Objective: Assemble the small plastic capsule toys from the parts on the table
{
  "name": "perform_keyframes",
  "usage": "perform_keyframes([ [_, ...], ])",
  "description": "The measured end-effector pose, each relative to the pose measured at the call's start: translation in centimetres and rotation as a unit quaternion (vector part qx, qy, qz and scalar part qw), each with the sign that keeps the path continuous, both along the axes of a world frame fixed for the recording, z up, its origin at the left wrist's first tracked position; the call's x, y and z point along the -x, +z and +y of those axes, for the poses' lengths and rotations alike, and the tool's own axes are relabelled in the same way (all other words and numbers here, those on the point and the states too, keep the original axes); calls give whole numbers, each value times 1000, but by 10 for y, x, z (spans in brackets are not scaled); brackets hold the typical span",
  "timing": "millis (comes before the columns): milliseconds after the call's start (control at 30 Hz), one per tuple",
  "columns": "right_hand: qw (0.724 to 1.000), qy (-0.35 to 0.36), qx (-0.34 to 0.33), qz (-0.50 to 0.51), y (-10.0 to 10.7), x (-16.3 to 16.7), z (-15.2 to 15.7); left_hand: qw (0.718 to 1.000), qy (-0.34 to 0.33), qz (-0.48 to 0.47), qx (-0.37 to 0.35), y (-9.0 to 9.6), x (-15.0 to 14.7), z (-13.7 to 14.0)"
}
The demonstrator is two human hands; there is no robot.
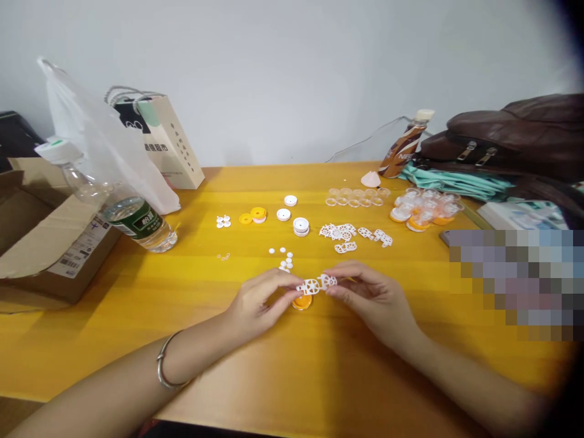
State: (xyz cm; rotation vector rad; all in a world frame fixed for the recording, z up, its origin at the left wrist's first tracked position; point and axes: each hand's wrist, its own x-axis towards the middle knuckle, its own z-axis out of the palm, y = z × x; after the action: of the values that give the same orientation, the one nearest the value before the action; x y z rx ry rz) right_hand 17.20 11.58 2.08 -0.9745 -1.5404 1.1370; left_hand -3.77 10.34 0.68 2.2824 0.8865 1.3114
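Note:
My left hand [260, 298] pinches one end of a white plastic cut-out piece with a spoked wheel shape [311, 286]. My right hand [371, 295] pinches a similar white spoked piece [328, 281] at the other side. The two pieces meet or nearly meet; I cannot tell whether they are joined. Just below them an orange round part [302, 302] lies on the table, partly hidden by my left fingers. Beyond my hands lie several small white discs [289, 261]. A pile of like white spoked pieces [337, 232] rests further back to the right.
White round cases [301, 225], orange discs [258, 213], clear rings [358, 198] and a cluster of orange-based clear domes [426, 208] stand at the back. A cardboard box [55, 243] and tilted water bottle [139, 219] are left; a brown bag [515, 137] sits right.

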Motion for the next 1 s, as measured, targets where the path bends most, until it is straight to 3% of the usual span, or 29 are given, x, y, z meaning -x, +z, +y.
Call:
perform_keyframes([
  [133, 997, 43, -69, -11, -7, 6, -5, 1000, -17, 4, -13, 1, -2, -3],
  [533, 992, 69, 68, 78, -6, 12, -11, 999, -26, 11, -39, 2, -3, -3],
  [1000, 986, 86, 127, 66, -4, 13, -10, 997, -37, 27, -64, 2, -2, -2],
])
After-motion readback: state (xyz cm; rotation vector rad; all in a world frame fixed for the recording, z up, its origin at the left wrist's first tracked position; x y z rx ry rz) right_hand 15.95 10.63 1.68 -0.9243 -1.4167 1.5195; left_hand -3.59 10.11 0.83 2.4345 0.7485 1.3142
